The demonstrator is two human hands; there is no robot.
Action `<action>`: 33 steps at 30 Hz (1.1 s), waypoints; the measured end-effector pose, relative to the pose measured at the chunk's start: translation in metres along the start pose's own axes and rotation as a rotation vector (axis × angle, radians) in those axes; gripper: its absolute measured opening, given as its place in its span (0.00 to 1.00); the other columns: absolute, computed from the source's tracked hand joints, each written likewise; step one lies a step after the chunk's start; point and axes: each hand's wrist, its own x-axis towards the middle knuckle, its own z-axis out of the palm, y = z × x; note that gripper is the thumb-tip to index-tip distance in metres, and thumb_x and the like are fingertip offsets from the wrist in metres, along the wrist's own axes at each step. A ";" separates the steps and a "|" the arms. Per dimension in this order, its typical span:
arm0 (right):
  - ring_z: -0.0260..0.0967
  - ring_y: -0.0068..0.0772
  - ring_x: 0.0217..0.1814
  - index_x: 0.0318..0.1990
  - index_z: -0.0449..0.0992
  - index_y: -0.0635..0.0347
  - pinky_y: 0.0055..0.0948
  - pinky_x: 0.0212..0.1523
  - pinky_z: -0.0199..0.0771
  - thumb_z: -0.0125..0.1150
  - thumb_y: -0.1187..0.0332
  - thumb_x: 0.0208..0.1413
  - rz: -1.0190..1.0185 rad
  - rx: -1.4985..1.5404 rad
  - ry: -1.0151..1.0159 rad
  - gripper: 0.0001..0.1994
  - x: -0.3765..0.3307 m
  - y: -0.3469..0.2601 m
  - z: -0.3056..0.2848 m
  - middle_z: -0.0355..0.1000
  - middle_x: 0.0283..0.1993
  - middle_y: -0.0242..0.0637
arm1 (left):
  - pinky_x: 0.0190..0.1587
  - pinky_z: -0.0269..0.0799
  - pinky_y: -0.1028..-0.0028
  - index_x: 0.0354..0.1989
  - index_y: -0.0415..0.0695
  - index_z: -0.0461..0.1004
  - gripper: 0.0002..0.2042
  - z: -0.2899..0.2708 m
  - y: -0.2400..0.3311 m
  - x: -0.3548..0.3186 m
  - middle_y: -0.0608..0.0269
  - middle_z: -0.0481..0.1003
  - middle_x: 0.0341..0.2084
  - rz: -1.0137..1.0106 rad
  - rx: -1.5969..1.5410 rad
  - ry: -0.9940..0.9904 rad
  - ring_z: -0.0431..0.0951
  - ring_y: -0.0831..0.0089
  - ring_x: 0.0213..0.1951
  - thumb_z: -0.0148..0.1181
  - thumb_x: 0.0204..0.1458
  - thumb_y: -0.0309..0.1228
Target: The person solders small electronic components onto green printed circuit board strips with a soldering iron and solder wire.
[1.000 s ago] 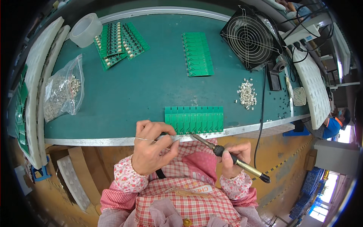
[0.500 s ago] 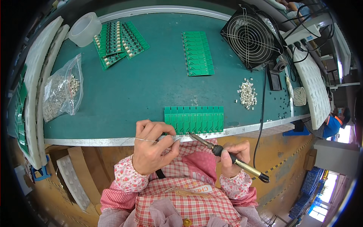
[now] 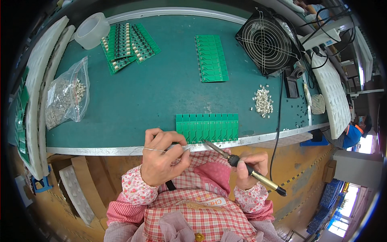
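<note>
A green circuit board panel (image 3: 207,126) lies at the table's near edge, with a row of metal pins along its near side. My right hand (image 3: 254,165) grips a soldering iron (image 3: 267,182) by its handle, and the iron's tip meets the pins near the panel's middle. Beside the panel's near left corner, my left hand (image 3: 161,157) is closed in a pinch on a thin solder wire (image 3: 136,148) that crosses its fingers. A small pale piece shows at these fingertips, too small to make out.
Another green panel (image 3: 212,58) lies farther back. Populated boards (image 3: 131,44), a tape roll (image 3: 92,31) and a bag of small parts (image 3: 66,99) are at left. White connectors (image 3: 263,101) lie heaped at right, near a black fan (image 3: 266,42) and the iron's cord (image 3: 278,137).
The soldering iron's tip has shifted slightly right along the row of pins. My left hand and the panel stay nearly where they were.
</note>
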 end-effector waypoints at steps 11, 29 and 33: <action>0.68 0.22 0.22 0.31 0.68 0.62 0.19 0.23 0.68 0.64 0.72 0.45 0.138 -0.007 0.008 0.10 -0.004 0.002 0.004 0.70 0.25 0.36 | 0.37 0.60 0.68 0.15 0.44 0.65 0.08 -0.003 -0.002 -0.002 0.65 0.73 0.27 -0.010 -0.037 0.023 0.72 0.69 0.29 0.61 0.31 0.21; 0.66 0.22 0.19 0.31 0.67 0.63 0.19 0.19 0.65 0.63 0.75 0.45 0.071 0.030 -0.036 0.09 0.002 0.002 0.010 0.69 0.22 0.36 | 0.36 0.60 0.68 0.14 0.44 0.64 0.11 0.000 -0.002 -0.002 0.66 0.73 0.27 0.002 0.015 0.018 0.72 0.70 0.29 0.63 0.30 0.21; 0.66 0.23 0.19 0.30 0.67 0.63 0.19 0.18 0.64 0.63 0.76 0.44 0.049 0.039 -0.037 0.09 0.002 0.002 0.011 0.69 0.24 0.36 | 0.36 0.60 0.69 0.14 0.45 0.64 0.11 -0.001 -0.001 -0.001 0.66 0.73 0.27 0.001 0.023 0.014 0.72 0.70 0.29 0.62 0.30 0.21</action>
